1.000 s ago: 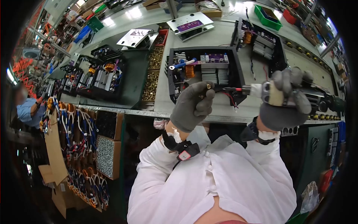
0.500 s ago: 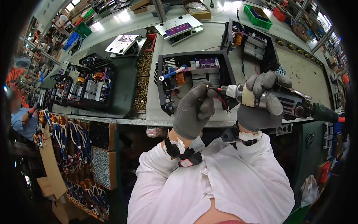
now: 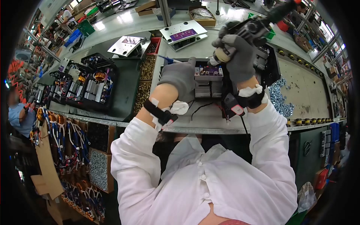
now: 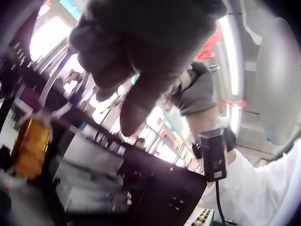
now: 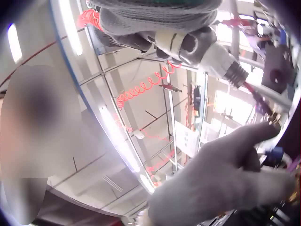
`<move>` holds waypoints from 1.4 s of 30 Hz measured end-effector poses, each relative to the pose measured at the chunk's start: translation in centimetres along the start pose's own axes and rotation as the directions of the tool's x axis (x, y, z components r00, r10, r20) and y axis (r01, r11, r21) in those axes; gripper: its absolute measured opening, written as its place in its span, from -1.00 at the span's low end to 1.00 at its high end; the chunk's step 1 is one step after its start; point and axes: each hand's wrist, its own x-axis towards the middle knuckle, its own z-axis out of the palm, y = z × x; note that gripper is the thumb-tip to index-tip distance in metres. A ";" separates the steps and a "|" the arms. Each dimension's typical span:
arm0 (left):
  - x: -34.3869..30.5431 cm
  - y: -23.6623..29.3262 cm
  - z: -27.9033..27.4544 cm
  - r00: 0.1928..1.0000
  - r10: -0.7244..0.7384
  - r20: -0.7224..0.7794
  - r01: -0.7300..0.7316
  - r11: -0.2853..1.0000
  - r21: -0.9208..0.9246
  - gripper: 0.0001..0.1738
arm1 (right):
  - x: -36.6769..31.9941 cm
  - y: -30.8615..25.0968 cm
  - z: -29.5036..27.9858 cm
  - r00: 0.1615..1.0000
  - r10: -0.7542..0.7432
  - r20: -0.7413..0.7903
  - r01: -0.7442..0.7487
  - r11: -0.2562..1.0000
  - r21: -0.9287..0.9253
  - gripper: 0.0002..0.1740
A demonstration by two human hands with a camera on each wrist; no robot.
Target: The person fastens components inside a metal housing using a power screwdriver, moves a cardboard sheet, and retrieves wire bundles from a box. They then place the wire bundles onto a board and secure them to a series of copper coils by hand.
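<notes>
Here's the power driver (image 3: 258,28), dark and metallic along the body, with a cream collar and a whitish nose, and in the right wrist view its bit (image 5: 256,99) runs down to a small brass-coloured piece (image 5: 274,120) at the tip. Below it sits the open black case (image 4: 160,188): a purple board (image 3: 210,71) up top, pale silver fins (image 3: 208,90) beneath, an amber-orange coil (image 4: 30,148) to one side, and a blue-sleeved cable (image 3: 169,60) at its left end.

Count them up! One driver, one case under the work, and one more open case (image 3: 275,65) just right of it. Two silver plates on stands, one (image 3: 183,33) just beyond the black case, the other (image 3: 129,45) beyond it and to its left. Two bins of brass-coloured pieces, far bin (image 3: 148,67) and near bin (image 3: 142,90), lie left of the case; the silver hardware (image 3: 279,99) heaped to its right is too many to tally.

And the hands, both in grey gloves: the right hand (image 3: 240,52) grips the driver, fingers wrapped round it, above the case's right part. The left hand (image 3: 179,77) is over the case's left part, index finger stretched out right by the brass-coloured piece; whether it grasps the cable, I can't tell. The case lies beneath both hands on the counter (image 3: 180,120).
</notes>
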 end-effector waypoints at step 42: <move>-5.1 -0.8 7.9 0.985 -0.004 0.175 0.062 -0.925 -0.374 -0.69 | -1.1 -2.4 2.8 0.987 0.017 0.161 -0.051 0.977 0.205 -0.79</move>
